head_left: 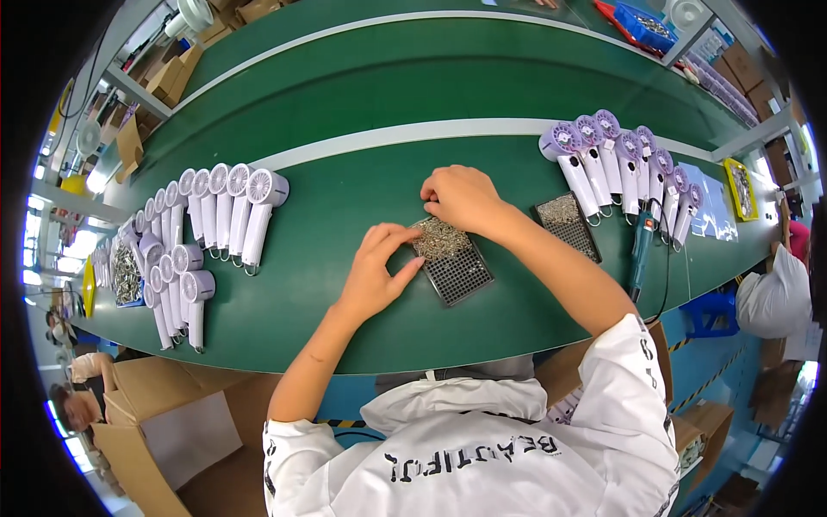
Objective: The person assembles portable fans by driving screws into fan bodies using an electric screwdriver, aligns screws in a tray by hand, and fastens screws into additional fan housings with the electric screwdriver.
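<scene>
A black tray with a grid of small holes (461, 277) lies on the green bench in front of me. Small metal parts, likely screws (444, 242), are heaped over its far half. My left hand (376, 269) is at the tray's left side, thumb and forefinger spread apart with their tips at its edge. Over the far edge, my right hand (463, 198) has its fingers curled and bent together. Whatever they pinch, if anything, is too small or hidden to make out.
A second black tray of small parts (566, 222) lies to the right, beside a teal electric screwdriver (640, 254) with a cord. Purple-and-white handheld fans (599, 164) stand in rows there. More white fans (226, 207) fill the left side. An open cardboard box (159, 414) stands below the bench's left edge.
</scene>
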Demonstrator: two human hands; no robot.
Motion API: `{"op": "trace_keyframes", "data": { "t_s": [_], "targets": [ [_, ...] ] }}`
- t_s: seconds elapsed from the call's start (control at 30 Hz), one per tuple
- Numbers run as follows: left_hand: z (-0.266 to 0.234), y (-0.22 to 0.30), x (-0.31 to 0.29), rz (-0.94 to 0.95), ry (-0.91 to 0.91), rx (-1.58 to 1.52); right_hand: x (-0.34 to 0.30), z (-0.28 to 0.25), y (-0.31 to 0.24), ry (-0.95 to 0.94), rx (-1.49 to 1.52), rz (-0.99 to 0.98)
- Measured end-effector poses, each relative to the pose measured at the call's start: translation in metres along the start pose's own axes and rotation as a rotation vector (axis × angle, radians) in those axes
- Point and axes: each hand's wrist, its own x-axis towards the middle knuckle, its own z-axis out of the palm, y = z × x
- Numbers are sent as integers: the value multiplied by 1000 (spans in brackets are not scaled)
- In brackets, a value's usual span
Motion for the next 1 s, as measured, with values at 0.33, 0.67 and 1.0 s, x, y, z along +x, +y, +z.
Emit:
{"op": "trace_keyframes", "data": {
  "t_s": [0.33, 0.67, 1.0],
  "targets": [
    [4, 1, -25, -16, -21, 10, 0, -13, -10, -34, -19, -134],
    [3, -15, -8, 74, -48, -104, -103, 35, -51, 322, 106, -244],
    [18, 1, 7, 192, -326, 267, -142, 36, -36, 219, 188, -193]
  ]
}}
